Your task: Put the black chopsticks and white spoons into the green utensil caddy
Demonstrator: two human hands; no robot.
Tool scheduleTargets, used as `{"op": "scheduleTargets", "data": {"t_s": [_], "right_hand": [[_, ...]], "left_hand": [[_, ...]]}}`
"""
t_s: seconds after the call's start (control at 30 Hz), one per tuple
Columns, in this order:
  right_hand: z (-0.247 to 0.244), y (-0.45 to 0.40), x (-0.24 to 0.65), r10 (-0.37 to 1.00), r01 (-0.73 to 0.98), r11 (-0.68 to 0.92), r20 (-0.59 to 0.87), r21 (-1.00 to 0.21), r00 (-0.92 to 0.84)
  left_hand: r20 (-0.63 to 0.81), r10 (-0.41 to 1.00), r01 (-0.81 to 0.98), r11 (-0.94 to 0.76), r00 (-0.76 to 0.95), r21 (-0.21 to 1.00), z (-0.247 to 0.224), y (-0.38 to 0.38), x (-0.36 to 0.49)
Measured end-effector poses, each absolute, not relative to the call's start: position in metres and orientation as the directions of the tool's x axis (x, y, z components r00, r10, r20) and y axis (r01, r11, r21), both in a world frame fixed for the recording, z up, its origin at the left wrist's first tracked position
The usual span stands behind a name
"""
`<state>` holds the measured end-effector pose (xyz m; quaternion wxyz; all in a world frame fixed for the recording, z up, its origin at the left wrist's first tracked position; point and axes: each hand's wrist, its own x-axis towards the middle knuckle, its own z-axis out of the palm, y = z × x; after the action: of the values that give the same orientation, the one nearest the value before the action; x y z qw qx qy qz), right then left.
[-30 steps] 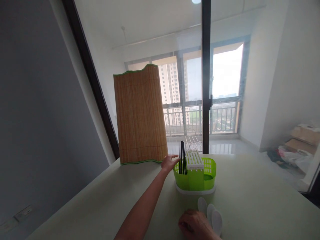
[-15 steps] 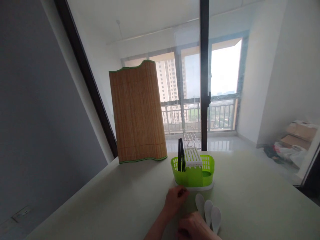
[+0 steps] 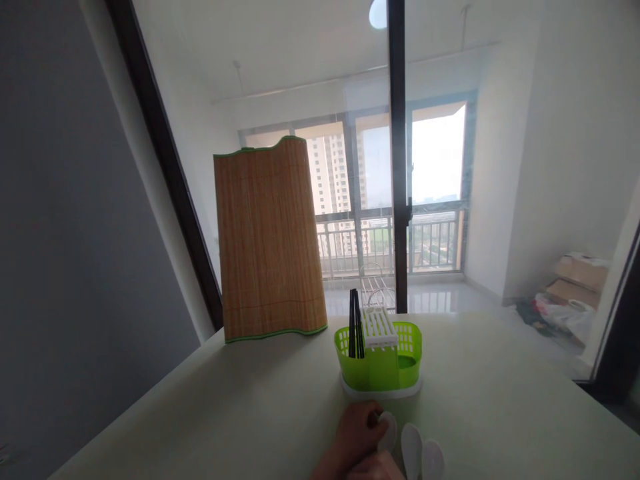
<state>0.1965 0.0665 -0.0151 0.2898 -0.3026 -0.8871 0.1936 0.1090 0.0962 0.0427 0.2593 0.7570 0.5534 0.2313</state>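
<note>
Where the table [image 3: 500, 413] meets the bottom edge of the view, the left hand [image 3: 357, 430] rests with its fingers [image 3: 374, 419] curled onto the leftmost of three white spoons [image 3: 388, 431]; it appears to be closed on that spoon, though the lower half of the hand is cut off and the hold cannot be confirmed. The other two spoons [image 3: 423, 457] lie side by side just to the right, bowls pointing away from the person. Only a sliver of the right hand [image 3: 377, 467] shows at the frame's bottom edge, beneath the left; whether it is open or closed cannot be told.

A green cutlery holder [image 3: 379, 363] stands on a white base just beyond the spoons, near them but not touching. Black chopsticks [image 3: 355, 325] stand upright in its left compartment; a white slotted rack [image 3: 379, 327] sits across its middle.

A bamboo mat [image 3: 267, 237], edged in green, stands upright on the far left of the table, against the glass. Cardboard boxes [image 3: 575, 280] lie on the floor beyond the glass, at right.
</note>
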Motion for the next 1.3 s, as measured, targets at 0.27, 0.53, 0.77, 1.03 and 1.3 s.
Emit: {"op": "scheduleTargets", "data": {"t_s": [0.27,0.53,0.77,1.03,1.3], "right_hand": [[0.015,0.054,0.213,0.739,0.537,0.658,0.587,-0.527,-0.329],[0.022,0.048,0.212,0.872,0.590,0.488,0.342,-0.643,-0.349],[0.011,0.054,0.212,0.879,0.688,0.475,0.257,-0.549,-0.402],[-0.005,0.057,0.212,0.844,0.665,0.536,0.343,-0.520,-0.412],[0.002,0.058,0.215,0.817,0.651,0.576,0.340,-0.495,-0.465]], "left_hand": [[0.474,0.880,0.681,-0.331,-0.027,0.654,0.099,0.067,0.070],[0.750,0.657,0.755,-0.531,0.080,0.384,0.099,0.032,0.057],[0.668,0.744,0.816,-0.398,0.020,0.419,0.113,0.039,0.047],[0.810,0.572,0.828,-0.388,-0.128,0.405,0.206,0.094,0.040],[0.650,0.758,0.925,-0.276,0.043,0.260,0.217,0.165,0.063]]}}
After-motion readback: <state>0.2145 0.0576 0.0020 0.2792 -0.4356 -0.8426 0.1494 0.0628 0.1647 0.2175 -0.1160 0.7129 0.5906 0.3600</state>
